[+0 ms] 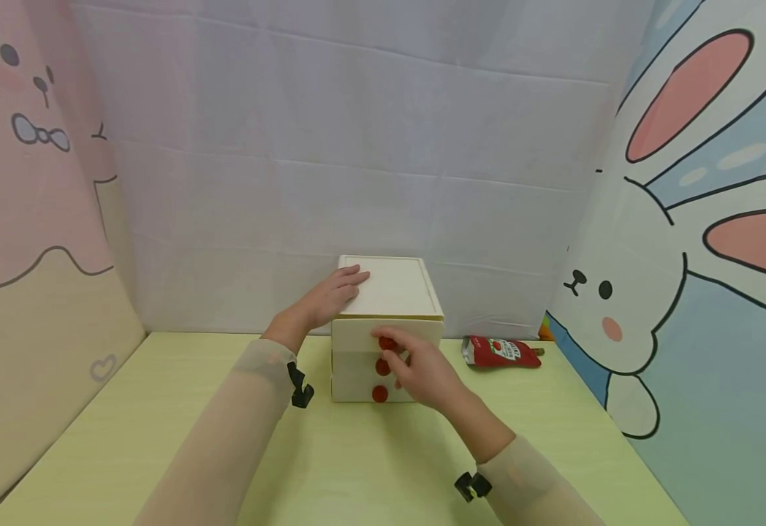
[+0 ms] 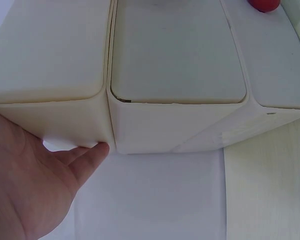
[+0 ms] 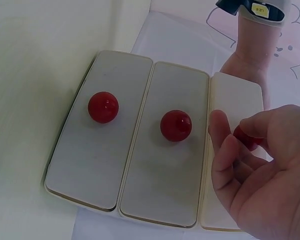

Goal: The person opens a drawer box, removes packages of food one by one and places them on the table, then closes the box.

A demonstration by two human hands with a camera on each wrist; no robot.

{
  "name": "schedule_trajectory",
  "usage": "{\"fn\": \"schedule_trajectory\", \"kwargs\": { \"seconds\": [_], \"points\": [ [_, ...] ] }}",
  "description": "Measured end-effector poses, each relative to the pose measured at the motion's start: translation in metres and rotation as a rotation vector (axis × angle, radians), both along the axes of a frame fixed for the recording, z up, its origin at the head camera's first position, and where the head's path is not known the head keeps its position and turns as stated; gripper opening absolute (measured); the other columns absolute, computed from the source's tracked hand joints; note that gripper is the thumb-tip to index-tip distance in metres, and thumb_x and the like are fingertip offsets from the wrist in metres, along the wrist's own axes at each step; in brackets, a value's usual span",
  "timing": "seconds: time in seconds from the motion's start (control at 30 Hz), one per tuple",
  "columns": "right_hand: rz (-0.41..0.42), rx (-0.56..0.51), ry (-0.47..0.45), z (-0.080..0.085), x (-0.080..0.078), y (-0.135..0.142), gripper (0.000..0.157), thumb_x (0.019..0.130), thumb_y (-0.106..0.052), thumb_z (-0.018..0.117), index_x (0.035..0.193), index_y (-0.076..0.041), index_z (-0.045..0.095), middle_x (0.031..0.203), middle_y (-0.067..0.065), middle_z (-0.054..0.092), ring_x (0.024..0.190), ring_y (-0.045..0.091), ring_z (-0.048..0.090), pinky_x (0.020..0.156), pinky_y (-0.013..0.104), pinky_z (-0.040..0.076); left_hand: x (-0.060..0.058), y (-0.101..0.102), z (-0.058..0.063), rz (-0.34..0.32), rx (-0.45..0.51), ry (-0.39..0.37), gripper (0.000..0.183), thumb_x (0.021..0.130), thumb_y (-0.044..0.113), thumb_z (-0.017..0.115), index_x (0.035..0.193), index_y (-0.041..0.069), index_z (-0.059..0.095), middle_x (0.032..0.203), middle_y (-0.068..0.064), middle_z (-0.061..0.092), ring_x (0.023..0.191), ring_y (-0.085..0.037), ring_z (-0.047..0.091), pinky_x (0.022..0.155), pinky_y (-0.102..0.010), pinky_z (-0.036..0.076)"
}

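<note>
A small white box of three stacked drawers [image 1: 392, 288] stands at the back of the table, a round red knob on each drawer front. My left hand [image 1: 330, 299] rests on the left edge of its top with fingers extended. In the head view my right hand [image 1: 429, 376] is at the drawer fronts, pinching the top red knob [image 1: 387, 342] between thumb and finger. The right wrist view shows that knob [image 3: 247, 138] partly hidden by the fingers. Below it, the middle knob [image 3: 176, 125] and bottom knob [image 3: 103, 107] are untouched.
Right of the box lies a red pouch [image 1: 501, 352] with a tomato picture, a small brown piece [image 1: 539, 351] at its end. A white cloth [image 1: 258, 183] hangs behind the pale green table [image 1: 179, 394]. Cartoon-printed panels [image 1: 718, 409] flank both sides.
</note>
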State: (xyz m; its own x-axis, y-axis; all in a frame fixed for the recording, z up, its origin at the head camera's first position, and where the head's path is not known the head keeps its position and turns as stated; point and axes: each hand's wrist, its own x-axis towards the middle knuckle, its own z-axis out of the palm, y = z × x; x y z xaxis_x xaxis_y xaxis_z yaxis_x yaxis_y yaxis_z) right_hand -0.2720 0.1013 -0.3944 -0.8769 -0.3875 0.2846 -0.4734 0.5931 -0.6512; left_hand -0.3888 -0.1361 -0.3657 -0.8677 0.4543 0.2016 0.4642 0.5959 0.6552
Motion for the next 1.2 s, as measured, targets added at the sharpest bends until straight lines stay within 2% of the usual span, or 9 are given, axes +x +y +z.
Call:
{"fn": "schedule_trajectory", "kwargs": {
  "seconds": [0.17, 0.43, 0.63, 0.97, 1.2],
  "points": [
    [-0.011, 0.001, -0.015, 0.0029, -0.0021, -0.0013, 0.04, 0.111, -0.011, 0.065, 0.15, -0.021, 0.066, 0.126, 0.009, 0.075, 0.065, 0.02, 0.068, 0.056, 0.029, 0.054, -0.0006, -0.001, 0.001, 0.0, -0.002, -0.003, 0.058, 0.117, 0.029, 0.031, 0.172, 0.013, 0.038, 0.185, -0.013, 0.02, 0.172, -0.04, 0.014, 0.138, -0.062, 0.017],
    [-0.037, 0.01, -0.019, 0.0045, -0.0074, -0.0039, 0.04, 0.11, -0.012, 0.066, 0.149, -0.021, 0.067, 0.122, 0.007, 0.075, 0.063, 0.012, 0.063, 0.055, 0.029, 0.052, -0.0022, -0.0019, 0.0014, 0.007, 0.003, -0.008, 0.058, 0.117, 0.03, 0.031, 0.173, 0.015, 0.038, 0.185, -0.011, 0.02, 0.172, -0.039, 0.013, 0.138, -0.062, 0.016],
    [-0.048, 0.01, -0.019, 0.0049, -0.0085, -0.0047, 0.04, 0.11, -0.013, 0.066, 0.149, -0.022, 0.068, 0.119, 0.007, 0.075, 0.063, 0.013, 0.064, 0.054, 0.03, 0.051, -0.0031, -0.0013, 0.0019, 0.009, -0.007, 0.012, 0.058, 0.117, 0.03, 0.031, 0.172, 0.013, 0.038, 0.184, -0.014, 0.02, 0.172, -0.041, 0.014, 0.138, -0.062, 0.017],
    [-0.055, -0.009, -0.017, 0.0031, -0.0102, -0.0057, 0.039, 0.11, -0.013, 0.066, 0.148, -0.023, 0.068, 0.111, 0.005, 0.074, 0.062, 0.013, 0.064, 0.053, 0.029, 0.05, -0.0006, -0.0016, 0.0032, 0.014, 0.013, -0.015, 0.057, 0.117, 0.03, 0.032, 0.173, 0.015, 0.038, 0.185, -0.012, 0.02, 0.172, -0.04, 0.014, 0.137, -0.063, 0.017],
    [-0.044, 0.032, -0.014, 0.0009, -0.0086, -0.0048, 0.041, 0.111, -0.014, 0.064, 0.151, -0.022, 0.064, 0.103, 0.004, 0.072, 0.064, 0.012, 0.065, 0.055, 0.029, 0.053, -0.0013, -0.0017, 0.0007, 0.005, -0.005, -0.008, 0.057, 0.118, 0.029, 0.031, 0.172, 0.014, 0.038, 0.185, -0.013, 0.02, 0.172, -0.041, 0.013, 0.138, -0.063, 0.016]
  ]
}}
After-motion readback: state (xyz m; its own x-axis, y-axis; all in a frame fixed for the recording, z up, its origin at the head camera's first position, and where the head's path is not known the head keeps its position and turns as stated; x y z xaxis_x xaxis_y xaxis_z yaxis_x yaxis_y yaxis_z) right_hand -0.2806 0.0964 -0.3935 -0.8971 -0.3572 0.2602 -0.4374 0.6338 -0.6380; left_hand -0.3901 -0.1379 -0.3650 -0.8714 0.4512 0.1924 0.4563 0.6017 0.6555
